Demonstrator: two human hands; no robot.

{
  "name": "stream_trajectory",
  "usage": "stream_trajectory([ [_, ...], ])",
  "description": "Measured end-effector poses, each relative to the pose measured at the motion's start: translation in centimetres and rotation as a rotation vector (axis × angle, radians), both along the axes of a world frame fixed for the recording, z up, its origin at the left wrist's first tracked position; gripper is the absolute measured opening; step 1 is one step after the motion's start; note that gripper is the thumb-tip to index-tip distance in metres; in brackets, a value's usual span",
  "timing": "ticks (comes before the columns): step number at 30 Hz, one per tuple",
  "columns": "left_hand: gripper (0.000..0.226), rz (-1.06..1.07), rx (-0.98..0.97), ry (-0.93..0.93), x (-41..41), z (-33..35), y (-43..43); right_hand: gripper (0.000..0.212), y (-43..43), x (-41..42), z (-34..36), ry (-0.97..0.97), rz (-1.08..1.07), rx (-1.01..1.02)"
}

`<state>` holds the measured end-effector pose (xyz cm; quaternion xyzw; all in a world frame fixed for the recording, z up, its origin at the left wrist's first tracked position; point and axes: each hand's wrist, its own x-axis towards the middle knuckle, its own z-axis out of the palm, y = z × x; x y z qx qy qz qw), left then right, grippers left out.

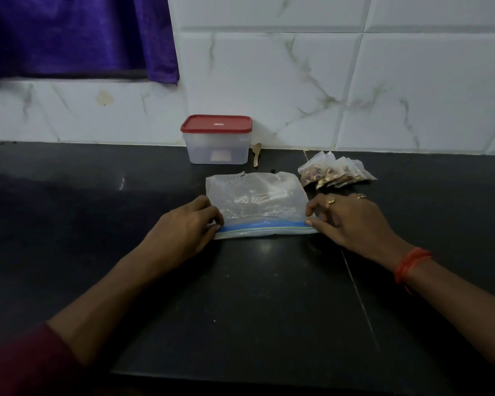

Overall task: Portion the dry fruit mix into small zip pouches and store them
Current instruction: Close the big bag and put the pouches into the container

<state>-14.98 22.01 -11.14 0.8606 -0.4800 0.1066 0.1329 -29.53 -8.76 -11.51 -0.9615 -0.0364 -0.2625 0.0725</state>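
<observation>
The large zip bag (255,201) is laid flat on the dark counter (97,212). Its blue zip strip (263,226) is pinched at the left end by the curled left hand (183,230) and at the right end by the right hand (352,221). Filled small pouches (335,173) are heaped just beyond.

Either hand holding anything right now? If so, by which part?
Both hold the large zip bag by its blue zip strip: left hand pinches the left end, right hand the right end.
</observation>
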Motion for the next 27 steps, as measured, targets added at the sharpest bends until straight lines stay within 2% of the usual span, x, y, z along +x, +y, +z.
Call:
stream_trajectory([
  [4, 0.025, -0.069, -0.039, -0.092, -0.1, -0.1, 0.0, 0.017, 0.1, -0.1, -0.3, 0.017, 0.092, -0.009],
  [7, 0.024, -0.121, -0.015, -0.013, -0.2, 0.3, 0.5, 0.030, -0.5, -0.4, -0.2, 0.078, 0.154, 0.003],
  [11, 0.029, -0.123, 0.017, 0.036, 0.2, 0.5, 1.0, 0.031, -0.9, -0.8, 0.0, 0.099, 0.156, 0.006],
  [16, 0.037, -0.106, 0.010, -0.069, 0.5, 0.3, 1.0, 0.018, -0.1, -0.6, 0.1, 0.011, 0.148, -0.007],
  [18, 0.040, -0.071, -0.063, -0.016, 0.3, 0.5, 1.1, 0.014, 0.2, -0.6, 0.1, 0.001, 0.152, 0.100],
  [20, 0.028, -0.015, -0.138, 0.064, 0.3, 0.5, 1.0, 0.014, 0.1, -0.6, 0.0, 0.015, 0.160, 0.184],
  [23, 0.020, 0.011, -0.125, 0.050, 0.5, 0.1, 0.6, 0.013, -0.3, -0.4, -0.3, 0.022, 0.122, 0.087],
  [27, 0.045, -0.012, -0.079, 0.039, 0.8, 0.3, 0.8, 0.011, -0.5, -0.3, -0.5, 0.068, 0.129, 0.039],
])
